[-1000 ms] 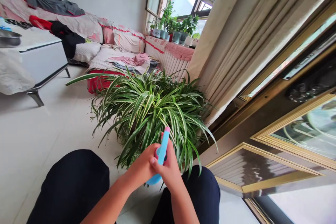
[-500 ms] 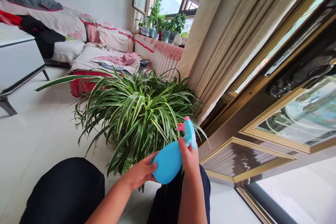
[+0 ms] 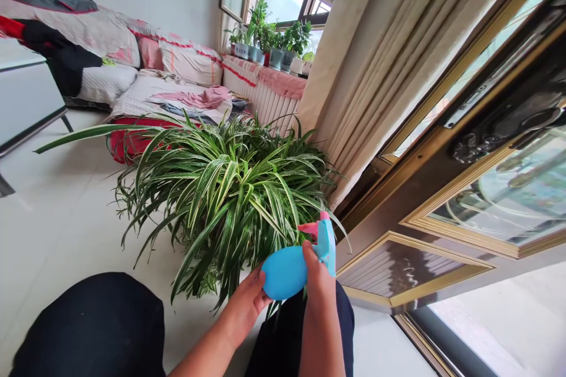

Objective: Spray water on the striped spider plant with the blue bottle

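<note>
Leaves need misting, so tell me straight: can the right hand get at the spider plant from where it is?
Probably yes: the right hand, gripping the blue spray bottle, is right beside the spider plant, with nothing in between.

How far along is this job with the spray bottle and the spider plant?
Nothing clearly looks done: no wetness shows on the spider plant. In hand: the blue spray bottle, left hand under its body, right hand around its neck. Remaining: the leaves, beside the pink trigger.
</note>
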`<state>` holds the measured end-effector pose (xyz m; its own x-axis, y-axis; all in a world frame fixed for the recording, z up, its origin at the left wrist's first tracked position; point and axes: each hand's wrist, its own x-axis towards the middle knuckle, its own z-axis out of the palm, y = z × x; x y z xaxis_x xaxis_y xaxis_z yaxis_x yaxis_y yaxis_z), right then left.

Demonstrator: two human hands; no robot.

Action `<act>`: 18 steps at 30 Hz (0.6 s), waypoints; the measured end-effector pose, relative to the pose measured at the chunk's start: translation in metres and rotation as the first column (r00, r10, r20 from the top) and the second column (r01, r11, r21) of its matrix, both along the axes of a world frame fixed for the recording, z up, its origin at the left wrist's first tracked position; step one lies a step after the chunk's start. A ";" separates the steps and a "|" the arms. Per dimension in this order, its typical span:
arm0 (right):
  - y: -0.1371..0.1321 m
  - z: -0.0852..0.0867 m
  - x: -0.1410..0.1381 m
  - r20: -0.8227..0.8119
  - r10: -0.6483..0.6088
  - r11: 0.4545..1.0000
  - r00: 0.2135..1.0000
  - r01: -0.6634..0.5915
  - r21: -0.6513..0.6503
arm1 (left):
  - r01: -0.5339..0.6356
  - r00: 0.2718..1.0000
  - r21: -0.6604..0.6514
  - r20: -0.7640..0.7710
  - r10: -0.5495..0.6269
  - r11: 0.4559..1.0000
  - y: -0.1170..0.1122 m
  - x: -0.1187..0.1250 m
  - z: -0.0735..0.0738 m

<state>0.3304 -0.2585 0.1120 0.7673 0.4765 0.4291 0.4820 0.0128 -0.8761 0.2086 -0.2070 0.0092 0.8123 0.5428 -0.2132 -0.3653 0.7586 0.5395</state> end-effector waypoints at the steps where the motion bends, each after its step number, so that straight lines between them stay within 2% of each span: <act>1: 0.001 -0.001 -0.001 0.001 -0.052 0.999 0.999 0.052 -0.009 | 0.002 0.999 -0.014 0.035 -0.001 1.000 0.000 0.001 0.000; 3: 0.003 -0.002 -0.003 0.008 -0.131 0.991 0.991 0.131 -0.017 | 0.011 0.996 -0.037 0.085 -0.008 0.999 0.000 0.002 -0.002; 8: 0.001 0.001 -0.006 0.080 -0.182 0.983 0.980 0.180 0.032 | 0.049 0.992 -0.033 0.122 -0.044 0.998 0.004 0.001 -0.003; 14: -0.003 0.014 -0.014 0.063 -0.078 0.997 0.995 0.076 0.031 | 0.089 0.981 0.097 0.164 -0.104 0.991 0.002 -0.003 0.005; 18: -0.004 0.017 -0.017 0.055 -0.015 1.000 0.998 0.014 0.024 | 0.082 0.985 0.087 0.148 -0.094 0.993 0.001 -0.003 0.004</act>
<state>0.3134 -0.2624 0.1289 0.7488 0.4547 0.4822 0.5302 0.0256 -0.8475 0.2053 -0.2059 0.0128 0.8771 0.4785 -0.0425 -0.3814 0.7475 0.5438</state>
